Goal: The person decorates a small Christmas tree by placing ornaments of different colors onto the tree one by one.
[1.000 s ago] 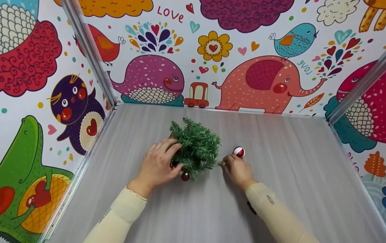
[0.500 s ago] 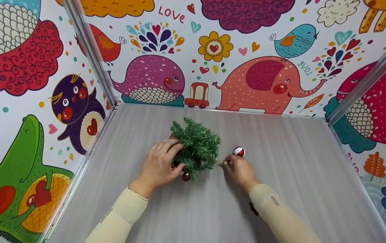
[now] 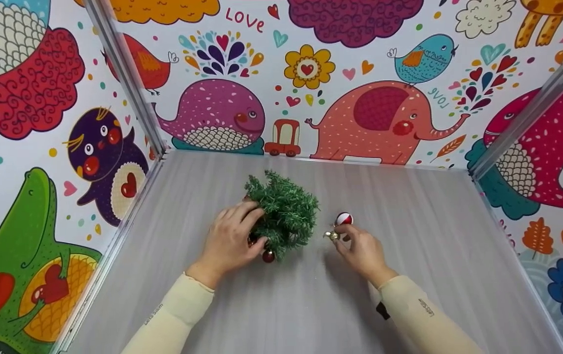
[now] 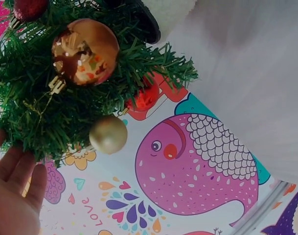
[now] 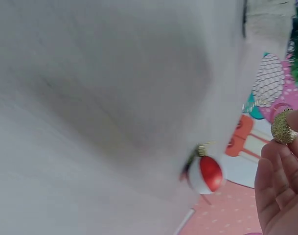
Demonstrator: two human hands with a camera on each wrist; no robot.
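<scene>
A small green artificial Christmas tree (image 3: 288,209) stands on the table, seen from above. My left hand (image 3: 232,238) holds it at its left side, fingers and thumb in among the branches. Hung near that hand are a shiny copper bauble (image 4: 92,49), a pale gold bauble (image 4: 108,134), a red bauble (image 4: 145,95) and a dark red bauble (image 3: 268,256). To the right of the tree, my right hand (image 3: 365,253) pinches a small glittery gold bauble (image 5: 282,128) between thumb and fingertips. Its gold cap and loop point toward the tree, apart from the branches.
A red and white bauble (image 3: 344,219) lies on the table just beyond my right fingertips. Walls with printed cartoon animals enclose the grey wood-look table (image 3: 271,309) at the back and both sides, with metal posts at the corners.
My right hand has shifted slightly right and appears raised, bringing the pinched gold bauble into clearer view. My left hand and the tree stay as they were.
</scene>
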